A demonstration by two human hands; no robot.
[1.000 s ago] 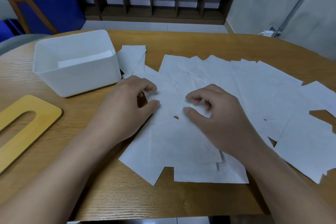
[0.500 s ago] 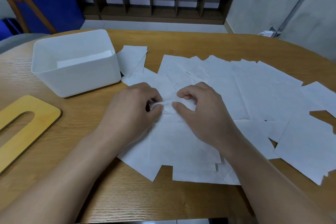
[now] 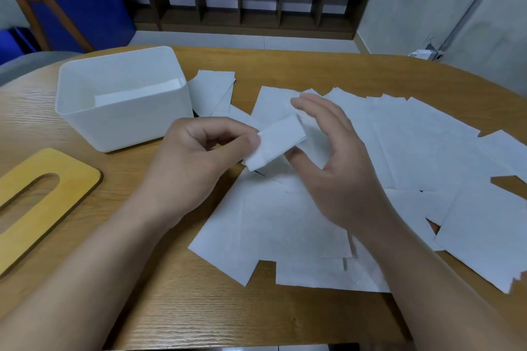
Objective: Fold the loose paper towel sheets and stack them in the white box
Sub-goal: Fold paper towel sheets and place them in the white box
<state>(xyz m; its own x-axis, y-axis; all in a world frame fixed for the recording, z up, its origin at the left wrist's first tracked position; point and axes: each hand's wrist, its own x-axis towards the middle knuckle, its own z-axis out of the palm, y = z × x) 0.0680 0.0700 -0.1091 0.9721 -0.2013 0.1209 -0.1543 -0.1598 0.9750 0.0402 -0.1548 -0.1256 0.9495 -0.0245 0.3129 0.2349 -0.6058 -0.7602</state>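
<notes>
The folded sheet (image 3: 275, 143), a small thick strip of paper towel, is held up off the worktop (image 3: 199, 308), just to the right of the white box (image 3: 119, 122) and above the spread of loose sheets (image 3: 427, 157). The left hand (image 3: 196, 162) has a narrow grip on it, thumb and forefinger pinching its near left end. The right hand (image 3: 339, 168) is wide, fingers straight, with fingertips touching the strip's right end from above and below rather than clamping it.

The main risk, as I judge it, is the fold springing open: the paper is soft and only one end is pinched, so if the right hand draws off before the strip is over the box, the layers could fan out and land crooked. A loose or tilted drop could also leave it leaning on the box wall instead of lying flat on the stack. The sleeve-free forearms pass low over the loose sheets, which are light and overlapping, some hanging near the worktop's front edge; a sweep could drag one off.

The white box stands open-topped on the worktop at the left, and holds a flat pile of folded towels (image 3: 137, 94) against its far side, well below the rim, so there looks to be room left. A yellow slotted lid (image 3: 42, 194) lies flat nearer the left edge, apart from the box.
</notes>
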